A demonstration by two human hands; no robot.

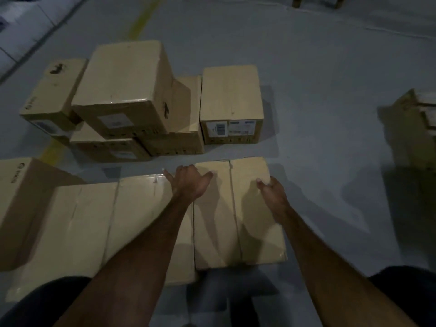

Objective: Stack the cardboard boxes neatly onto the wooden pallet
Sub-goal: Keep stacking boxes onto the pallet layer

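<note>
Boxes crowd the grey floor [330, 90] on nearly every side. Both hands are on the nearest cardboard box [238, 213], which lies flat in front of the person: the left hand [188, 182] rests on its far left corner with fingers spread and relaxed, while the right hand [271, 192] has its fingers curled over the box's right edge, thumb on top. Touching this box on the left lies a second flat box [113, 223], and beyond that a larger tilted carton [21, 204] at the frame's left edge. Just ahead, across a narrow strip of floor, sits a loose heap of boxes [122, 100] — one big carton perched askew on lower ones — with a single labelled box [231, 102] upright beside it on the right. A yellow floor line [144, 20] runs under the heap. Far right, partly cut off, stands a wooden pallet-like stack [417, 123] — too dim to tell exactly what it is.
</note>
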